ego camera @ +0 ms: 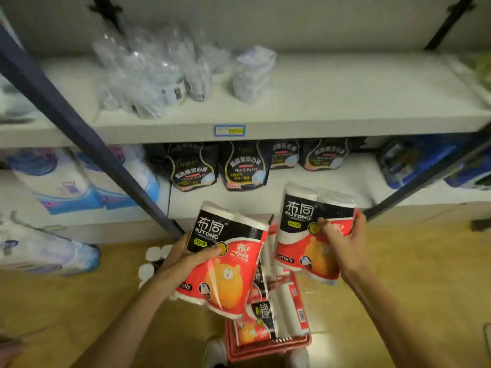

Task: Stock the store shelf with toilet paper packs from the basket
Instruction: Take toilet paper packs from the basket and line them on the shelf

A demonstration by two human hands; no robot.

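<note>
My left hand (186, 257) grips a red, black and white toilet paper pack (228, 264) from its left side, thumb across the front. My right hand (342, 243) grips a second identical pack (305, 232) from its right side, held a little higher. Both packs hang in the air above a red basket (268, 349) on the floor, which holds several more packs (276, 314). The white upper shelf (345, 102) stretches ahead, bare on its right half.
Clear plastic packets (148, 73) and a white stack (252, 73) sit on the upper shelf's left. Black pouches (244, 166) line the lower shelf. Blue-white bulk packs (66, 179) stand left of a dark diagonal post (79, 128). White rolls (154, 258) lie on the wooden floor.
</note>
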